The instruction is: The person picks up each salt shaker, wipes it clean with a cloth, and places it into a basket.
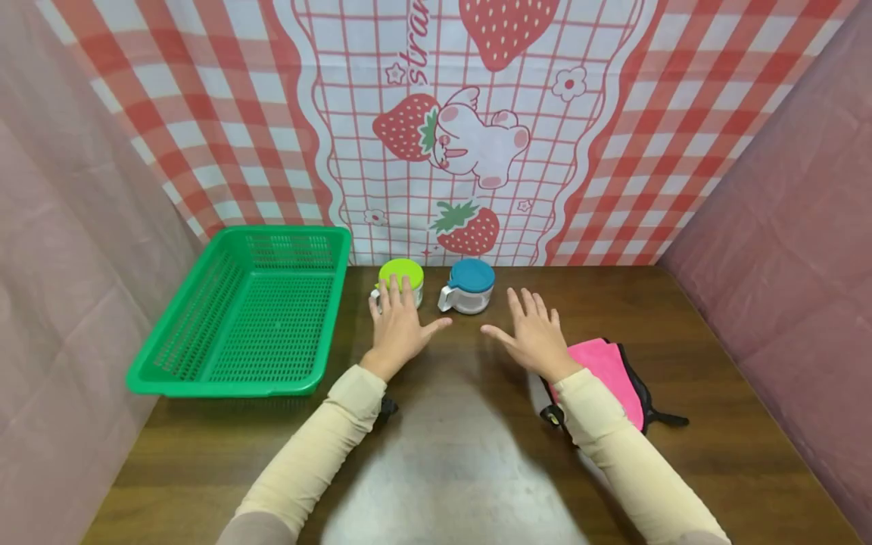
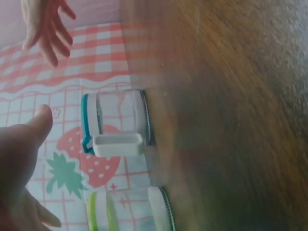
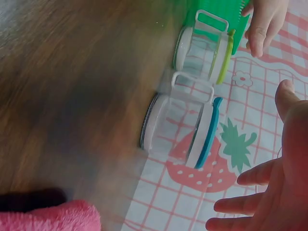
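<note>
The head view, looking down, shows the whole surface (image 1: pixel 443 424), with a green basket (image 1: pixel 272 318) at 9 o'clock from the left hand (image 1: pixel 397 329) and a pink cloth (image 1: pixel 606 375) with dark edging at 4 o'clock from the right hand (image 1: pixel 540 337), partly under that forearm. The left wrist view shows neither basket nor cloth, but gives the jars side-on: clear walls, a pale band under each lid and, on the nearer one, a white handle. The right wrist view adds the cloth's fluffy nap at 8 o'clock in its frame and a gap between the left fingers and the lime lid, which overlap as seen from the head.

Both hands are raised over the surface and hold nothing, their fingers straight and apart, thumbs out. The lime-lidded jar (image 1: pixel 402 267) stands upright at 12 o'clock from the left hand, just beyond the fingers. The blue-lidded jar (image 1: pixel 471 277), also upright, is near the right fingers, at 10 o'clock from that hand, its handle pointing to 8 o'clock
</note>
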Demonstrator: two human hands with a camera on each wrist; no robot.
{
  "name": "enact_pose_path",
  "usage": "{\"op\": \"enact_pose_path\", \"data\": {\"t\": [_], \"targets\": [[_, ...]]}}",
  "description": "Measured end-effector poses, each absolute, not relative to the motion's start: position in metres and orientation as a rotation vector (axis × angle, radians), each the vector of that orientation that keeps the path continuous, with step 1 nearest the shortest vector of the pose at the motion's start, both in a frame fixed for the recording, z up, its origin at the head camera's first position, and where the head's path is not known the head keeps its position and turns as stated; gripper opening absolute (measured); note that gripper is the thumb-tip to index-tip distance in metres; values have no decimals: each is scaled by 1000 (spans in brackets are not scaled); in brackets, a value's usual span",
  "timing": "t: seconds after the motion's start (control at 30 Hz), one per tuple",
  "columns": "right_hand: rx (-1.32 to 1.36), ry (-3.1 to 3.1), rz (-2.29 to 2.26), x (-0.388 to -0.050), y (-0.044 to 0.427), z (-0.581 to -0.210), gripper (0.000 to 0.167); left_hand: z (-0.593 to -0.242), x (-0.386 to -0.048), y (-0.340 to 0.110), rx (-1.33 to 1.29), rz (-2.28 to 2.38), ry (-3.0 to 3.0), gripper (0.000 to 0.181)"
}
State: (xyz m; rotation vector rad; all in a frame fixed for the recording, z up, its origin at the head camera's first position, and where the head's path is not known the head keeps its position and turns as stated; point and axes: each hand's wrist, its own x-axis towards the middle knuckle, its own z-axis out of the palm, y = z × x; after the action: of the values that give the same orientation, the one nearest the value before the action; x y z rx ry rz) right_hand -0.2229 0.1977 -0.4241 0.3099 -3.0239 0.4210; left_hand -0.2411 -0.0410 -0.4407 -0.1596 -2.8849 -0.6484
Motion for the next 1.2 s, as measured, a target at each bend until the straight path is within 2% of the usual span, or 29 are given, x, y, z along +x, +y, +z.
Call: {"op": "enact_pose_path", "data": {"t": [0.43,0.77,1.2], "targets": [[292,-3015,464,-215,216,-428,93,-443,-248,-52,0,-865,-2755,108],[293,-3028,477,-207,230,-422,89,-446,-256,-59,109,-1088,-2612,82],[257,-3066,487,-198,247,-429,86,-445,-267,-65,326,-1381,-2606,76]]}}
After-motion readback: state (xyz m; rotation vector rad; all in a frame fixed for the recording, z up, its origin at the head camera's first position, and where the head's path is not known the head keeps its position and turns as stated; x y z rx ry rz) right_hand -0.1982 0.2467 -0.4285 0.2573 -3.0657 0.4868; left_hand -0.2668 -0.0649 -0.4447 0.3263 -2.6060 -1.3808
